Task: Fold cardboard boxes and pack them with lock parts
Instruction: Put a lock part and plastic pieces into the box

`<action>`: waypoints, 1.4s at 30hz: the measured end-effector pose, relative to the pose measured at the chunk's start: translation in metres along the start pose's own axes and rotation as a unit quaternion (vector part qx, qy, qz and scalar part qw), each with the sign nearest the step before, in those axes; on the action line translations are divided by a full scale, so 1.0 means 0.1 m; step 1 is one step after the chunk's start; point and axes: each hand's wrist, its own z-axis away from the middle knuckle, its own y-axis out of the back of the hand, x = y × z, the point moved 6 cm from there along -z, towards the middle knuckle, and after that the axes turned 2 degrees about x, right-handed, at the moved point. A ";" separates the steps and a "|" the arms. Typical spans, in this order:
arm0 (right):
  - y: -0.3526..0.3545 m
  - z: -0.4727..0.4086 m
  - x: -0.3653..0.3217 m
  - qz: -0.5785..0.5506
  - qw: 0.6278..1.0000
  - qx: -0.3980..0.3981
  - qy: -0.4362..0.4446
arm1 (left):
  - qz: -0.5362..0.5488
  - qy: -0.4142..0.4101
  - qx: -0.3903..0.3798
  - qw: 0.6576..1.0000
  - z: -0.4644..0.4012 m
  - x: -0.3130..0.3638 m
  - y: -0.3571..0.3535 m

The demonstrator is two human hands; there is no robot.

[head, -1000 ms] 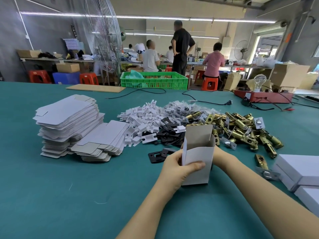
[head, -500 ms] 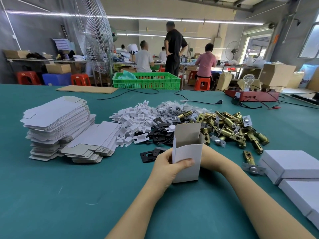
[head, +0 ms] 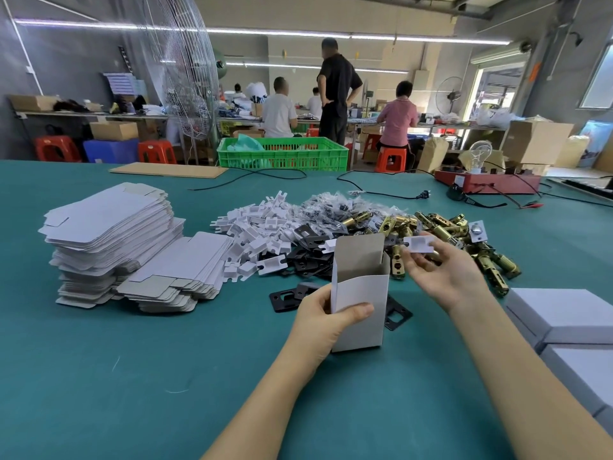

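1. The left hand grips a folded white box, thumb curled across its front; the box stands upright on the green tabletop, top flap open.
2. The right hand, at 2 o'clock from the box, pinches a small white plastic piece between thumb and fingers, just above the box's opening.
3. Brass latch parts lie at 1 o'clock, black plates and white pieces at 11 o'clock.
4. Flat box blanks are stacked at 9 o'clock.

One upright box, two hands, three red stools
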 end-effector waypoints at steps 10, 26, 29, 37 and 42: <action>0.03 0.11 -0.27 0.176 0.984 0.030 0.010 | 0.005 -0.002 -0.003 1.000 0.01 0.03 0.00; -1.36 1.35 -0.24 0.710 0.533 -0.258 0.382 | 0.014 -0.001 -0.002 1.000 0.03 0.04 -0.01; -1.34 1.28 -0.10 0.755 0.474 -0.270 0.364 | 0.014 0.001 -0.005 1.000 0.02 0.03 -0.01; -1.31 1.21 0.18 0.786 0.420 -0.316 0.327 | 0.002 -0.004 -0.016 1.000 0.03 0.05 -0.03; -1.28 1.18 0.23 0.797 0.404 -0.323 0.313 | -0.002 -0.001 -0.012 1.000 0.02 0.03 -0.03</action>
